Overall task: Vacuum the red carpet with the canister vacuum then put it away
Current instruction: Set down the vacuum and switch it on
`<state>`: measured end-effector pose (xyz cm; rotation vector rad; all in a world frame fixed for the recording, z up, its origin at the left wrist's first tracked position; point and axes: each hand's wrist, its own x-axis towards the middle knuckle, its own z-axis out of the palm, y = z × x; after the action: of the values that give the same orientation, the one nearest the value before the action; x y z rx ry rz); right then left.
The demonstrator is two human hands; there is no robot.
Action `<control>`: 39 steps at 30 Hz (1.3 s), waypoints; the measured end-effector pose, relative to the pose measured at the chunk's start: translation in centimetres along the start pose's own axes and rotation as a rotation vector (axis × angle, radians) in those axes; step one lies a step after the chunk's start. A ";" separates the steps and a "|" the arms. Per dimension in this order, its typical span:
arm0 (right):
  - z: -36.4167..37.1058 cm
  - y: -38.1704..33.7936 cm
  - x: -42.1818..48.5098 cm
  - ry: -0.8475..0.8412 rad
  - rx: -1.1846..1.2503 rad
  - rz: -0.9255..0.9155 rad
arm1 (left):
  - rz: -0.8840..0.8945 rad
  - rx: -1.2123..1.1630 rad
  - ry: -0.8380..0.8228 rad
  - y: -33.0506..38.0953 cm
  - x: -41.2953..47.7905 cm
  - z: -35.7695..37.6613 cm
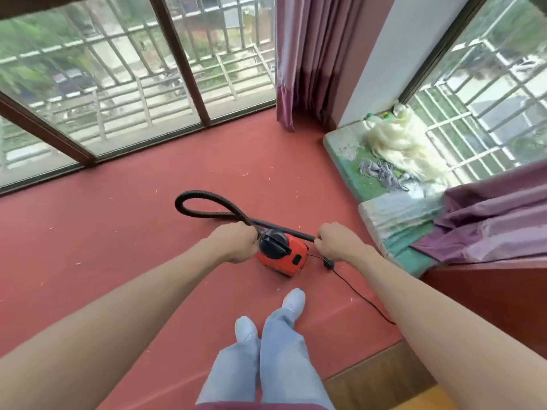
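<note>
A small red canister vacuum [291, 257] with a black round cap stands on the red carpet [142, 226] just ahead of my feet. Its black corrugated hose [198, 202] loops out to the left and comes back over the canister. My left hand [233, 242] grips the hose where it meets the canister's top. My right hand [337, 242] grips the straight black tube end of the hose, to the right of the canister. A thin black power cord [361, 297] trails from the canister toward the lower right. Small pale bits of debris dot the carpet.
Sliding glass doors [118, 84] bound the carpet at the back and left. A purple curtain [305, 60] hangs in the corner. On the right, a raised sill with green cushions [349, 161], cloths and a second curtain [488, 220]. Wooden flooring [379, 380] lies at the lower right.
</note>
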<state>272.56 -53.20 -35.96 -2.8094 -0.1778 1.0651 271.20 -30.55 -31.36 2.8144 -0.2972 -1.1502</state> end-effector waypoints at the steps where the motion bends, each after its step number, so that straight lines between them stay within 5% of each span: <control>1: 0.0 0.6 1.0 0.006 0.011 0.012 | -0.012 -0.014 0.013 -0.1 0.9 0.1; 9: 5.0 4.5 8.5 -0.037 0.236 0.201 | -0.001 -0.044 -0.055 0.4 11.3 2.5; 20: 26.9 4.5 23.4 -0.169 0.581 0.430 | 0.172 -0.003 -0.112 -2.7 34.9 20.3; 25: 34.8 5.1 30.3 -0.039 0.938 0.644 | 0.268 -0.090 0.068 -3.7 44.0 28.3; 28: 38.4 5.4 34.2 0.051 1.069 0.733 | 0.400 0.149 0.067 -3.4 47.9 32.6; 33: 42.5 4.9 38.0 0.185 1.114 0.829 | 0.442 0.442 0.044 -2.6 49.4 37.7; 39: 43.6 3.7 38.2 0.255 1.086 0.898 | 0.487 0.393 0.020 -2.2 50.7 37.8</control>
<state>272.21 -47.38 -93.80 -1.8829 1.3367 0.5476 280.43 -39.37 -93.27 2.7980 -1.2470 -1.0339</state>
